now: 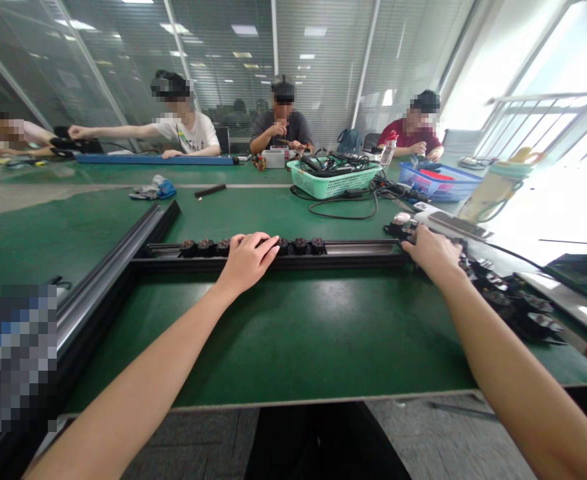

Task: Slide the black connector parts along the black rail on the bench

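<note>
A long black rail with a silvery inner channel lies across the green table. Along its channel sits a row of small black modules with coppery tops. My left hand is over the middle of that row, its fingers curled around modules it partly hides. Beyond the rail's right end, my right hand reaches into a pile of loose black modules. Its fingers are bent down, and what they grip is hidden. Another dark rail runs lengthwise at left, meeting the first rail's left end.
A green basket of cables and a blue basket stand farther back. At right are a phone and a tumbler. Gloves and a short black strip lie beyond the rail. Several people sit across the table.
</note>
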`<action>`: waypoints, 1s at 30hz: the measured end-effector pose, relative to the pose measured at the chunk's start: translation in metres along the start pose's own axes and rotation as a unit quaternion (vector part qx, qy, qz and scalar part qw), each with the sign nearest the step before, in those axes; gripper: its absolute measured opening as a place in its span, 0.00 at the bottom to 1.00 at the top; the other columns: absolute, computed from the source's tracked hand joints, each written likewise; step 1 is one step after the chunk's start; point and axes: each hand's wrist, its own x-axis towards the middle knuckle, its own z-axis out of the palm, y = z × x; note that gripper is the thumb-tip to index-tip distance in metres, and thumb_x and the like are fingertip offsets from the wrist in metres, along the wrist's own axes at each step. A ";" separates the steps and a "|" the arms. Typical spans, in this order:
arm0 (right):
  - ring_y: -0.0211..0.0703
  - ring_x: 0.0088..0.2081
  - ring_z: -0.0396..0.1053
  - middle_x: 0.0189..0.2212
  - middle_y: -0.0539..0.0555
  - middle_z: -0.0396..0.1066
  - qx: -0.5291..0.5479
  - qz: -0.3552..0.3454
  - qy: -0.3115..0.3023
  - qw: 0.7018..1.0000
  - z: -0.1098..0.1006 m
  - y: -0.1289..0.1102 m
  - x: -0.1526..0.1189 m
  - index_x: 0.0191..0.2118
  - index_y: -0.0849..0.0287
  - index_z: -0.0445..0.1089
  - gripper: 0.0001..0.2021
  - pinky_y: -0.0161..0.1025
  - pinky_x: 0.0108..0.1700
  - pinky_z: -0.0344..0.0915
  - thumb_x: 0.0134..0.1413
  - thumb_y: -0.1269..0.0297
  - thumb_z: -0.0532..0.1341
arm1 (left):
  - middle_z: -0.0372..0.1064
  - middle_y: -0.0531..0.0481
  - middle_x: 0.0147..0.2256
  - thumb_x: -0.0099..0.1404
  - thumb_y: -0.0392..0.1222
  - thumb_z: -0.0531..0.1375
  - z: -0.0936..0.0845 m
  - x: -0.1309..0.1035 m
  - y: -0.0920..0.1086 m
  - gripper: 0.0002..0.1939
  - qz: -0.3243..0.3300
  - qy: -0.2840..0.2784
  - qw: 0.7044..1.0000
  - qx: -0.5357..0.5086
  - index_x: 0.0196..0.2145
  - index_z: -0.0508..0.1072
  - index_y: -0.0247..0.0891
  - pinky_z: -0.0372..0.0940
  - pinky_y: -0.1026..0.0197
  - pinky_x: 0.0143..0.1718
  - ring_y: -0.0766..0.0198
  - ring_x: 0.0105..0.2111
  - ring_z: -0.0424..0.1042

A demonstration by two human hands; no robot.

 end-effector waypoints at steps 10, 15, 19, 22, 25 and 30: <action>0.67 0.51 0.70 0.47 0.73 0.74 0.010 -0.001 0.031 0.999 -0.001 0.001 -0.002 0.54 0.64 0.70 0.24 0.60 0.53 0.61 0.63 0.51 0.53 | 0.74 0.43 0.52 0.78 0.50 0.46 0.001 0.000 0.000 0.23 -0.001 0.003 1.000 -0.002 0.58 0.76 0.46 0.54 0.45 0.56 0.52 0.53 0.70; 0.72 0.55 0.67 0.49 0.77 0.71 0.039 0.031 0.080 0.996 -0.009 0.002 -0.004 0.59 0.70 0.66 0.27 0.61 0.54 0.60 0.65 0.53 0.50 | 0.75 0.43 0.52 0.79 0.50 0.46 0.000 0.000 0.000 0.23 -0.001 0.002 1.000 0.004 0.58 0.76 0.44 0.54 0.46 0.56 0.53 0.52 0.70; 0.71 0.56 0.64 0.51 0.74 0.71 0.056 0.014 0.099 0.993 -0.009 0.006 -0.002 0.61 0.65 0.65 0.25 0.61 0.55 0.59 0.66 0.54 0.51 | 0.74 0.43 0.52 0.79 0.50 0.46 0.000 0.000 0.000 0.23 -0.001 0.001 1.000 0.004 0.58 0.76 0.45 0.54 0.46 0.56 0.52 0.53 0.70; 0.67 0.56 0.63 0.54 0.69 0.69 0.064 -0.021 0.114 0.991 -0.004 0.009 0.002 0.61 0.59 0.65 0.23 0.59 0.55 0.59 0.66 0.57 0.52 | 0.74 0.43 0.52 0.79 0.50 0.46 0.000 0.000 0.000 0.23 -0.002 0.001 1.000 0.001 0.58 0.76 0.45 0.54 0.46 0.56 0.53 0.53 0.70; 0.63 0.56 0.63 0.56 0.67 0.68 0.080 -0.053 0.134 0.986 0.004 0.012 0.008 0.62 0.56 0.66 0.22 0.54 0.54 0.60 0.65 0.61 0.53 | 0.74 0.43 0.52 0.79 0.50 0.46 0.000 0.000 0.000 0.23 0.000 0.002 1.000 0.000 0.58 0.76 0.44 0.54 0.45 0.56 0.52 0.52 0.70; 0.57 0.52 0.67 0.51 0.64 0.68 0.134 -0.099 0.165 0.972 0.024 0.018 0.019 0.57 0.57 0.73 0.20 0.50 0.54 0.63 0.62 0.66 0.56 | 0.74 0.43 0.52 0.79 0.50 0.47 0.001 0.000 -0.001 0.23 0.002 0.003 1.000 0.001 0.58 0.76 0.44 0.54 0.46 0.56 0.52 0.53 0.70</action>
